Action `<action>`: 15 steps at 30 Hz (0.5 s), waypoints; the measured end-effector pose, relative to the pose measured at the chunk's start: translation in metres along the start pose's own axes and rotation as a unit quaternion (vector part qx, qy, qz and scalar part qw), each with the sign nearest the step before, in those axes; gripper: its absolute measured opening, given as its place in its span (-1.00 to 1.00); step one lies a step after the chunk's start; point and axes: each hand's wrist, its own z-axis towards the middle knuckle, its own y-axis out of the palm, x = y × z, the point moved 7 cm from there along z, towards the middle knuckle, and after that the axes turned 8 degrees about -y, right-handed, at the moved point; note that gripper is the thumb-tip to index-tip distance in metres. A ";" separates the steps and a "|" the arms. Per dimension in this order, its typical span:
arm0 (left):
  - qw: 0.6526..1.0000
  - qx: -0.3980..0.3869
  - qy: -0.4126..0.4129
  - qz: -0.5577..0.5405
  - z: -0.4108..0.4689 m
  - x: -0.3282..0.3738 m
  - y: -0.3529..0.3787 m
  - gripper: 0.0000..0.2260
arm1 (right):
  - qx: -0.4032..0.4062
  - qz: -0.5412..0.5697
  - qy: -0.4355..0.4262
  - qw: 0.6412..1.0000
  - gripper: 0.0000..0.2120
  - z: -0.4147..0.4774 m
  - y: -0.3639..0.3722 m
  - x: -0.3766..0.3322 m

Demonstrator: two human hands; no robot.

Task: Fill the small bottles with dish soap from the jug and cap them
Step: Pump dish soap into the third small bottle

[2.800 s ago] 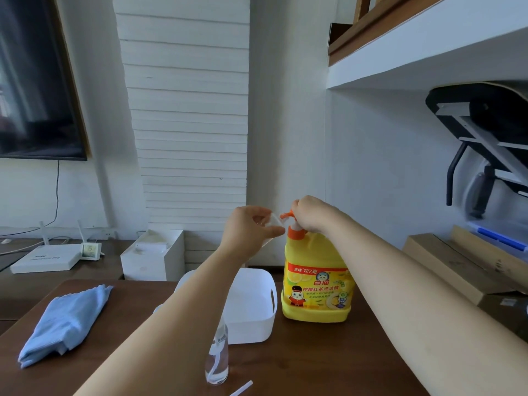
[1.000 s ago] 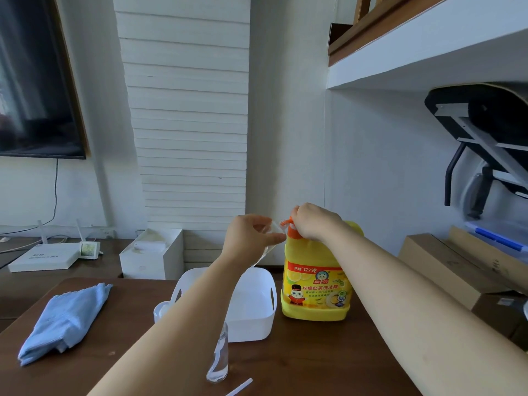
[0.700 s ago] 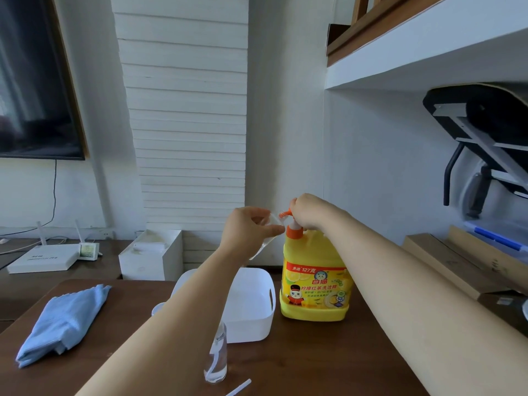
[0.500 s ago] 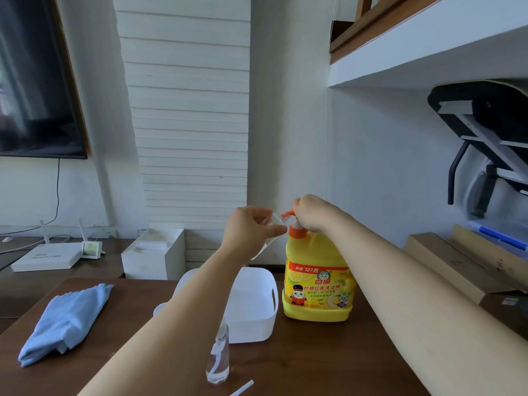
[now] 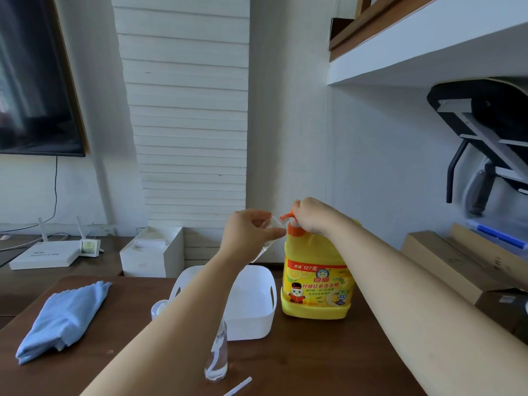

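Note:
A yellow dish soap jug (image 5: 317, 278) with an orange pump stands on the brown table (image 5: 314, 361). My right hand (image 5: 313, 215) rests curled over the pump head (image 5: 287, 216). My left hand (image 5: 250, 234) grips a small clear bottle (image 5: 270, 238), tilted, with its mouth at the pump's spout. A second clear bottle (image 5: 217, 355) stands near the table's front, partly behind my left forearm. A thin white tube (image 5: 238, 385) lies beside it.
A white plastic basket (image 5: 257, 304) sits left of the jug. A folded blue cloth (image 5: 65, 318) lies at the table's left. A small white round object (image 5: 158, 308) shows behind my left arm. Cardboard boxes (image 5: 451, 261) stand at the right; a white box (image 5: 153, 251) and router (image 5: 48, 252) behind.
The pump head went down about a second ago and has come back up under my right hand. My left hand has kept the small bottle at the spout.

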 end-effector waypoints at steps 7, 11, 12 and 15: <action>1.000 0.005 -0.011 -0.014 0.004 -0.001 -0.001 -0.52 | -0.035 0.006 0.001 0.999 -0.62 -0.007 -0.014 -0.005; 1.000 0.006 -0.011 -0.018 0.005 -0.001 -0.001 -0.54 | -0.024 -0.017 0.005 1.000 -0.61 -0.004 -0.012 -0.005; 1.000 0.006 -0.009 -0.016 0.005 -0.001 -0.001 -0.54 | -0.022 -0.017 0.005 1.000 -0.62 -0.003 -0.012 -0.005; 1.000 0.007 -0.003 -0.008 0.005 0.001 -0.002 -0.54 | -0.015 -0.028 0.001 0.999 -0.62 -0.003 -0.011 -0.006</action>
